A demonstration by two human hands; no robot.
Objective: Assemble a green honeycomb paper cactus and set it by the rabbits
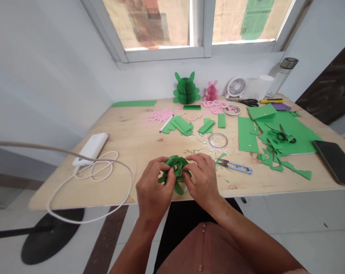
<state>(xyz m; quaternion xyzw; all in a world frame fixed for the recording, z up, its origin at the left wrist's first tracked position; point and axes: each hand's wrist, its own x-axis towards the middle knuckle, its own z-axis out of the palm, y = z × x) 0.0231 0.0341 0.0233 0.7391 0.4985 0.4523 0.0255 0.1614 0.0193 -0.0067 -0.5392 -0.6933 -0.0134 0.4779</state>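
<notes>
One green paper piece (178, 187) sits at the table's (123, 135) near edge, between left hand (155, 187) and right hand (204, 179), fingers of both pinching its opposite sides (neither hand nearer, long axis unclear).

Behind the worktop (129, 129), a plain white far wall (146, 78), with a pale left wall (43, 72) alongside. Above, a window frame (166, 54) in light grey, split by an upright bar, with yellowish printed paper (175, 23) across both panes, reddish and dark patches at left, a green patch at right. Bright light along the lower pane edges, softer light over the walls. At far right, a dark brown panel (329, 82) with a mottled surface. Pale, knotted wood for the worktop, rounded at the near left corner. Below, light floor tiles (298, 217), crossed at near left by a dark brown strip (104, 243); beside it, a black round base (52, 241).
</notes>
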